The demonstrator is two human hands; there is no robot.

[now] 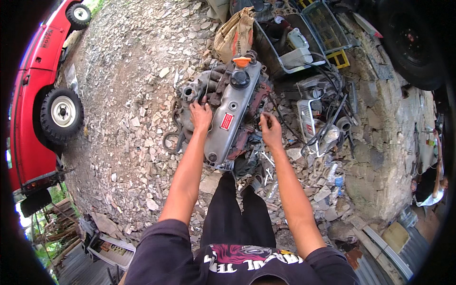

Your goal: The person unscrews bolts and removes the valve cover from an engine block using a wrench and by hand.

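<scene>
An engine with a grey metal valve cover [227, 121] stands on the stony ground in front of me. The cover carries a black round cap [240, 79], an orange cap [242, 61] and a red label. My left hand [201, 115] is at the engine's left side, by the grey intake manifold [189, 91]. Its fingers are bent together beside a thin cable; what they grip is hidden. Just off the right side, near the rust-coloured manifold [241, 141], my right hand [271, 131] hovers with curled fingers slightly apart, and I see nothing held.
Several wrenches [268, 166] lie on the stones below my right hand. A brown sack [234, 35] and a crate [285, 59] of parts stand behind the engine. Black hoses [335, 114] clutter the right. A red vehicle [38, 95] is at left; another person [432, 183] is far right.
</scene>
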